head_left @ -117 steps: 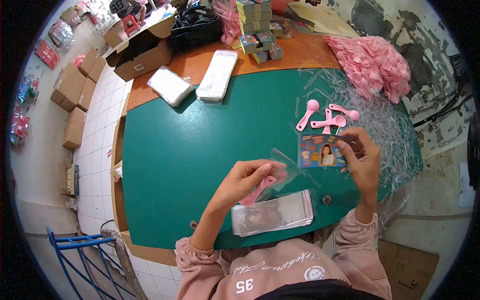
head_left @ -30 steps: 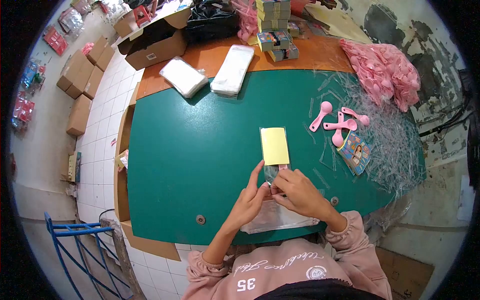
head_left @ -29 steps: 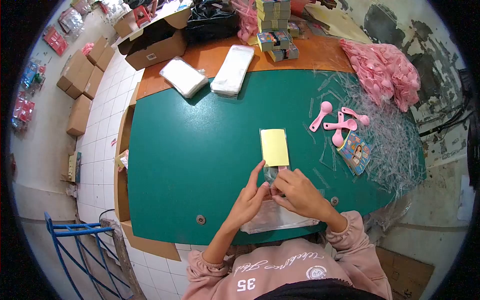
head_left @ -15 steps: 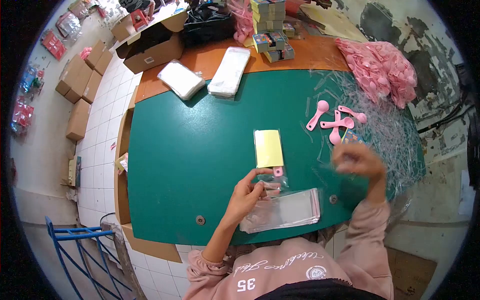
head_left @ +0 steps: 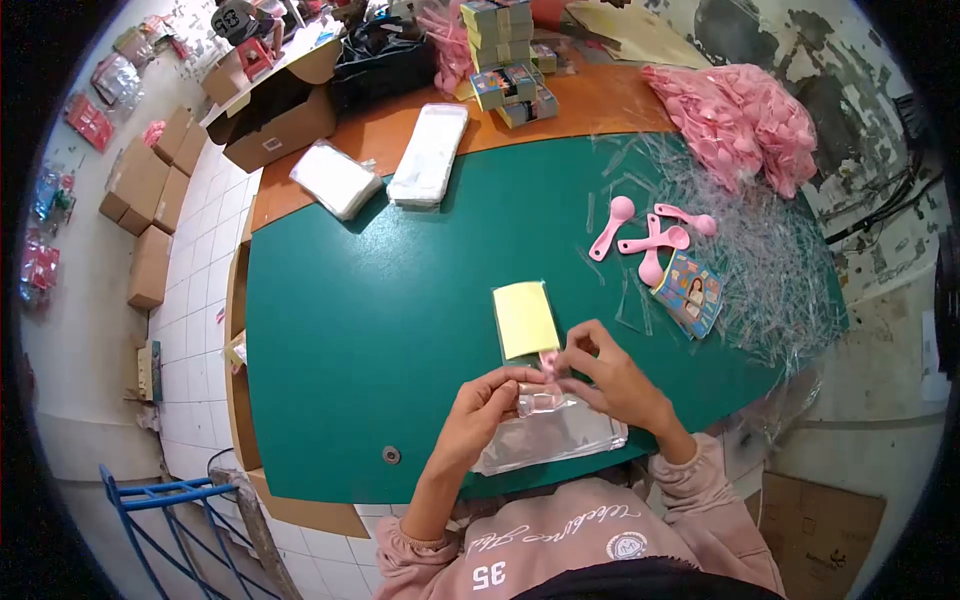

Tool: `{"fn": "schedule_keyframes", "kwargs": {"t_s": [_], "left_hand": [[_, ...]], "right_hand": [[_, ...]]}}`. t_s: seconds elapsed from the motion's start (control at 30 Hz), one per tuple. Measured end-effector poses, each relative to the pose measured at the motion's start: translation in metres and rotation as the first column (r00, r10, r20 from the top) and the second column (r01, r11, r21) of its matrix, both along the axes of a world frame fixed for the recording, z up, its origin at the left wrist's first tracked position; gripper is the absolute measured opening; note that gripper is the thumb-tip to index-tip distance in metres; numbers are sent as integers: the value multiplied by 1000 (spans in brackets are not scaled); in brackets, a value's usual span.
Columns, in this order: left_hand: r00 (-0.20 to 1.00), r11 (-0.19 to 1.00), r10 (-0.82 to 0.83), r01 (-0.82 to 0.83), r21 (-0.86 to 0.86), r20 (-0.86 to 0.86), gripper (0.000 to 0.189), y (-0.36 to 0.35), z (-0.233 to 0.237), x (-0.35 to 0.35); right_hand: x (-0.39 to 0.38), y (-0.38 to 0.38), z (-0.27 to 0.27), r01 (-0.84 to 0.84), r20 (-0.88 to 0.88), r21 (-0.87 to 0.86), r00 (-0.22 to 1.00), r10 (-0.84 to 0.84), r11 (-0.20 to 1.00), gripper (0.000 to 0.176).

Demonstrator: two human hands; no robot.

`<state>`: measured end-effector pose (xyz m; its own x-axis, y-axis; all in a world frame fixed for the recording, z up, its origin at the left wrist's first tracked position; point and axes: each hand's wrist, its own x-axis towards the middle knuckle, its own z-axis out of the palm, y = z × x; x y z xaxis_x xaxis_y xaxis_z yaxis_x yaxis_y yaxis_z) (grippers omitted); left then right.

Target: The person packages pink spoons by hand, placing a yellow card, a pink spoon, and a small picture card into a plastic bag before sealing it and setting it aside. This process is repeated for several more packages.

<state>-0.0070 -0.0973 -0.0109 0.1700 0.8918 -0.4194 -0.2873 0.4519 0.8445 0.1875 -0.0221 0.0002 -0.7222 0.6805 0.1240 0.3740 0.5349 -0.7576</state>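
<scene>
A clear plastic bag with a yellow card in it lies on the green table. The end of a pink spoon's handle shows below the card. My left hand pinches the near end of the bag between thumb and fingers. At the right side of that same end, my right hand has its fingers curled on the plastic; its fingertips are partly hidden. Under both hands rests a stack of clear bags. Several pink spoons and small printed cards lie off to the right.
Thin clear plastic strips are heaped on the right. Behind them stands a bag of pink spoons. Two packs of white sleeves lie at the back, near stacked card bundles and an open cardboard box.
My right hand has come left from beside the printed cards to the bag's near end. My left hand still holds the bag. The whole view has shifted slightly.
</scene>
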Motion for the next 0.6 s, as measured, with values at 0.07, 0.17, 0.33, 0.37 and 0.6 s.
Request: {"fn": "schedule_keyframes", "kwargs": {"t_s": [0.07,0.17,0.33,0.37,0.6], "left_hand": [[989,1000,-10,8,17,147,27,-5,5,-1],[992,1000,30,-29,-4,119,21,-10,15,-9],[839,930,105,107,352,-535,28,-8,2,3],[810,929,120,112,353,-574,24,-8,2,4],[834,937,137,66,343,-535,14,-11,-7,8]], "right_hand": [[-3,2,-6,-11,-103,-41,995,6,999,26],[0,2,-3,16,-128,-172,991,-38,985,18],[9,0,-8,-15,-178,-267,983,-34,964,17],[9,0,-8,-4,-152,-319,987,-47,948,16],[3,-15,-17,106,-183,-684,933,-311,722,14]]}}
